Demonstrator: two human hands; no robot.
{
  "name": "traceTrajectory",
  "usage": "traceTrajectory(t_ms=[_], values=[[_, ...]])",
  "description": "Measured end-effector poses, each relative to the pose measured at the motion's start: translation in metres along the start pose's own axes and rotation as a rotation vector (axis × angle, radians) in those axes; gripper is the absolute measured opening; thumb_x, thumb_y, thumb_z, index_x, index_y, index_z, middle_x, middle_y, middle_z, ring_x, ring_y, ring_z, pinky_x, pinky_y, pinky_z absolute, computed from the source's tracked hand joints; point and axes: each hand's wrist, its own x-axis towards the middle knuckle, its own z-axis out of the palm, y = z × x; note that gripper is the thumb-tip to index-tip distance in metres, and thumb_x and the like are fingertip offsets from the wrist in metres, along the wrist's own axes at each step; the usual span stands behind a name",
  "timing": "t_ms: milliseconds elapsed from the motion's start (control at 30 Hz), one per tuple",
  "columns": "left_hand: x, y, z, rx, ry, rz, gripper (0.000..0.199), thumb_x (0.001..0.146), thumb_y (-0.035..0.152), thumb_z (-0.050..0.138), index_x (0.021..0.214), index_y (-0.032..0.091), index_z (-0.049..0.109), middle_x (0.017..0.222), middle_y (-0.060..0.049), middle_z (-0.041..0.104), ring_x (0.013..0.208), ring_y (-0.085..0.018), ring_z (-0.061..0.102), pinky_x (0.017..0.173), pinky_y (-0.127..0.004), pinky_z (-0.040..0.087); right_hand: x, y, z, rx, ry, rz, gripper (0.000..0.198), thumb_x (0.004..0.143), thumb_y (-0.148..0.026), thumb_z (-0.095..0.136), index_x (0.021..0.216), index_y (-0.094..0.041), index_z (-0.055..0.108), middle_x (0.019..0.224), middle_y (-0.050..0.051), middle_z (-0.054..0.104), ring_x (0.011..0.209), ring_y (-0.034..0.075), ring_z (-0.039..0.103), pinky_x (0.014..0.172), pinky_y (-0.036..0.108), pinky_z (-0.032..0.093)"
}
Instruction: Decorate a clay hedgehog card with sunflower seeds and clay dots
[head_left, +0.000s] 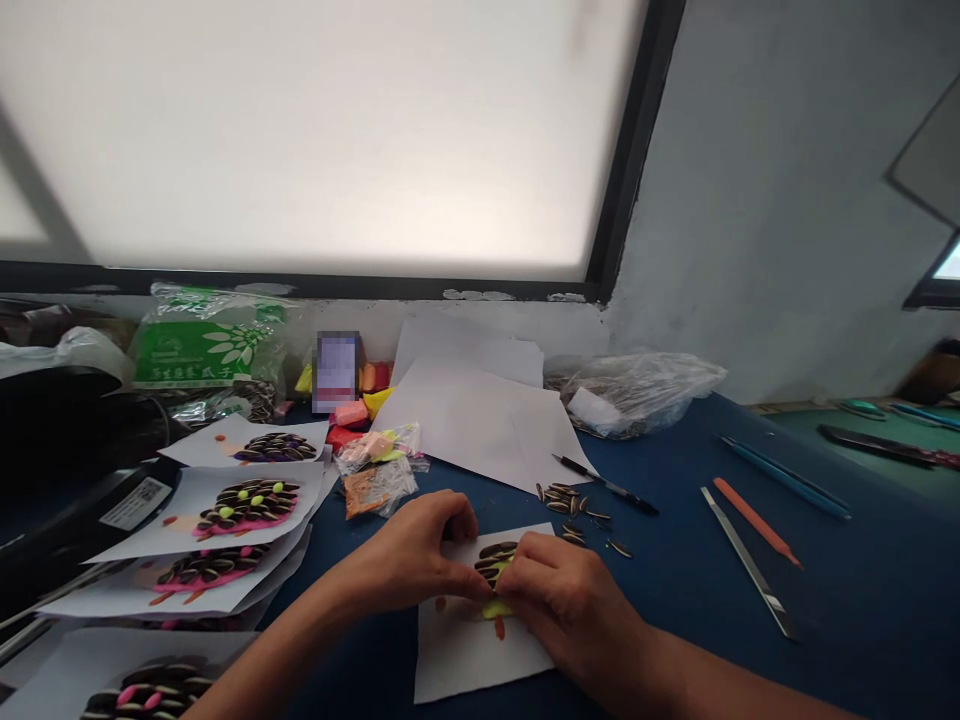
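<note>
A white paper card (450, 672) lies before me, bearing a yellow clay shape (496, 608) set with rows of dark striped sunflower seeds (491, 556). Small orange-brown clay pieces sit below and left of the yellow. My left hand (420, 550) rests at the card's left side, its thumb reaching to the seeds and its fingers curled apart from the thumb. Over the right part of the clay, my right hand (566, 590) has its thumb and fingers pinched together at the seeds. Those fingers hide whatever they hold. Loose sunflower seeds (574, 505) lie just beyond the card.
Finished-looking seed-and-clay cards (150, 540) are stacked at left. Clay packets (379, 460), a green seed bag (199, 350), blank paper sheets (480, 410) and a plastic bag (637, 390) stand behind. A black pen (607, 485), orange tool (757, 522), craft knife (750, 562) and blue tool (784, 476) lie rightward.
</note>
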Motion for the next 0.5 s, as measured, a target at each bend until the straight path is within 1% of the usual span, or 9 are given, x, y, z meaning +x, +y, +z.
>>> traceTrajectory(t_ms=[200, 500], values=[[0.002, -0.002, 0.0014, 0.002, 0.011, 0.004, 0.035, 0.059, 0.036, 0.076, 0.084, 0.02, 0.059, 0.086, 0.001, 0.056, 0.078, -0.018, 0.051, 0.064, -0.026, 0.037, -0.0003, 0.0004, 0.0013, -0.022, -0.002, -0.024, 0.019, 0.09, -0.014, 0.054, 0.074, -0.017, 0.064, 0.074, 0.001, 0.058, 0.065, 0.011, 0.054, 0.058, 0.02, 0.039], [0.0047, 0.0013, 0.0025, 0.015, 0.01, -0.019, 0.034, 0.058, 0.035, 0.076, 0.083, 0.02, 0.059, 0.086, 0.001, 0.055, 0.079, -0.019, 0.051, 0.065, -0.027, 0.037, 0.0013, 0.0005, 0.0015, -0.052, -0.001, -0.051, 0.019, 0.091, -0.014, 0.053, 0.076, -0.017, 0.064, 0.075, 0.002, 0.059, 0.067, 0.012, 0.055, 0.059, 0.02, 0.041]])
